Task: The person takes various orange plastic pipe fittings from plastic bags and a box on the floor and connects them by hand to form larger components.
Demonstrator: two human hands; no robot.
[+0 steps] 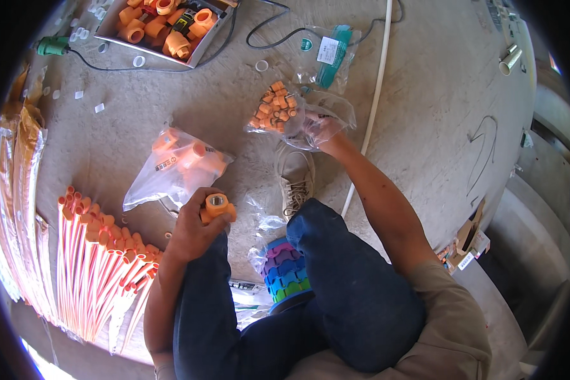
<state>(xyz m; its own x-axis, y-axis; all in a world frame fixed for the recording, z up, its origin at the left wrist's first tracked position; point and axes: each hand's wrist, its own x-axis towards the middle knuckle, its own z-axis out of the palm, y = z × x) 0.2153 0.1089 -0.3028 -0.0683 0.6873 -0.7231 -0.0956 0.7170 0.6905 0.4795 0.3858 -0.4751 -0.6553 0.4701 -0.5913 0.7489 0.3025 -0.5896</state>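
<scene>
Both hands are busy, well apart from each other. Left hand (193, 231) is closed around an orange fitting (217, 206), its threaded metal insert facing up toward the camera, held above the left knee at about 8 o'clock from the picture's middle. Right hand (320, 130) reaches forward to 12 o'clock and is inside the mouth of a clear bag (310, 120); the fingers are veiled by plastic, so whether they pinch anything I cannot tell. That bag holds many small orange fittings (275, 107), bunched at its left end, likely because the hand lifts the open side.

Just beside the left hand, at 10 o'clock, lies a 2nd bag (174, 168) of larger orange fittings, flat on the concrete floor (424, 95). Between the knees sits a stack of coloured rings (286, 272) in purple, blue and green, partly under crumpled plastic. A beige shoe (296, 180) rests below the right hand.

Farther out, at 8 o'clock, orange-and-white pipes (95, 272) lie side by side, ends aligned, within easy reach. At 11 o'clock a tray (111, 28) carries more orange fittings, with a black cable (158, 68) looping round it. A white pipe (377, 95) runs from 12 o'clock down past the shoe.
</scene>
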